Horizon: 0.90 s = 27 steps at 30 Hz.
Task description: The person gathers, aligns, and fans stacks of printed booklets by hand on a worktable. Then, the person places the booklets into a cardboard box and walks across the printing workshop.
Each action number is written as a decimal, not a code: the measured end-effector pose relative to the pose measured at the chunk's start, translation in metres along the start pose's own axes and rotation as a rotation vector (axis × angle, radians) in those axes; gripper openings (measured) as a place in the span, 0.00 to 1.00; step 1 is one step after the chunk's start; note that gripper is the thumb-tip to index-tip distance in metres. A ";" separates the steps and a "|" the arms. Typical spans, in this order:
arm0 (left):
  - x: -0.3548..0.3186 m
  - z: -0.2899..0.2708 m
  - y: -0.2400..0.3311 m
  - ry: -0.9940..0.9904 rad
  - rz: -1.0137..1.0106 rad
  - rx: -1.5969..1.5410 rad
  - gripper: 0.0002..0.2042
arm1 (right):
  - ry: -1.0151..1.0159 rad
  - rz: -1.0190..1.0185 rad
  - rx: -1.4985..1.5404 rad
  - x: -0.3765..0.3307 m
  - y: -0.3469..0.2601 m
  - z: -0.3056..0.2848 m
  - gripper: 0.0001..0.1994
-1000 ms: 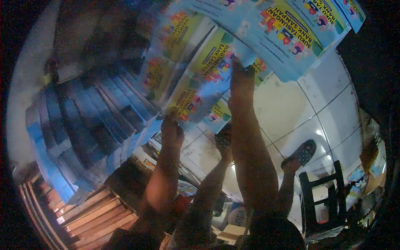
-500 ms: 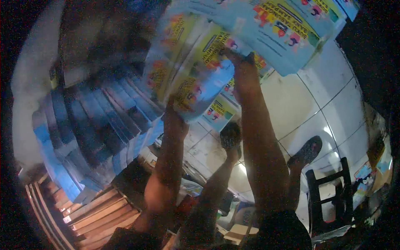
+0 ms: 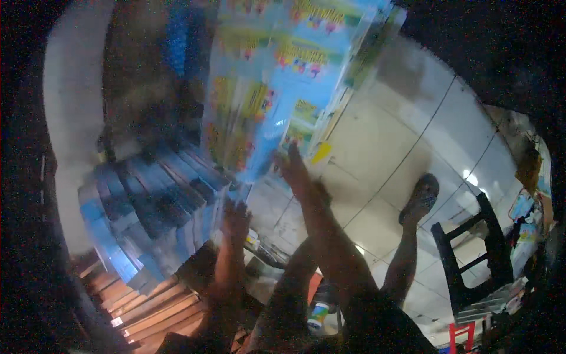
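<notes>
Blue printed sheets or covers with yellow-and-green picture panels lie in a pile ahead of me. Just below its near edge is my right hand, fingers spread and holding nothing. My left hand is lower and further left, beside the stacked blue bundles, with its fingers stretched out and nothing in them. Both hands are somewhat blurred. A small yellow piece shows at the pile's near right corner.
Wooden slats run under the blue bundles at lower left. On the tiled floor to the right are my slippered foot and a black frame. A red plastic item and a small bottle sit near the bottom.
Both hands have let go of the printed sheets and drawn back toward me. The sheets now rest farther off, and the view has shifted.
</notes>
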<state>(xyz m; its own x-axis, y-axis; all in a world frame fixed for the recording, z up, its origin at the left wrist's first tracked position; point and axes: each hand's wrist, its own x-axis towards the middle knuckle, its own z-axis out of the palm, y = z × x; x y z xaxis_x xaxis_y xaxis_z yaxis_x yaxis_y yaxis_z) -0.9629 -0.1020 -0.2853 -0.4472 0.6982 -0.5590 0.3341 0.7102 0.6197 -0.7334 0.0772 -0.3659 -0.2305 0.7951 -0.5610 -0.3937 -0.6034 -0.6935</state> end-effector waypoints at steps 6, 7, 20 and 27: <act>-0.172 0.047 0.072 -0.393 -0.098 0.612 0.21 | -0.280 0.128 -0.782 -0.200 0.052 -0.153 0.21; -0.197 0.070 0.111 -0.538 -0.058 0.636 0.22 | -0.293 0.171 -0.912 -0.243 0.057 -0.203 0.19; -0.267 0.072 0.658 -0.157 1.198 0.505 0.28 | 0.054 0.150 -1.356 -0.487 -0.262 -0.411 0.17; 0.088 -0.210 0.717 0.161 0.806 0.893 0.23 | 0.096 0.132 -1.347 -0.514 -0.280 -0.435 0.22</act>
<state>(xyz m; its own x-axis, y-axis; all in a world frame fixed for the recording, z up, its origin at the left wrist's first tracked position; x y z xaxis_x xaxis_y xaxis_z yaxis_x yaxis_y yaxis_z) -0.9374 0.4498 0.2255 0.0758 0.9944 -0.0733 0.9899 -0.0663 0.1250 -0.1178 -0.1896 -0.0800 -0.1137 0.7530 -0.6481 0.8080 -0.3095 -0.5014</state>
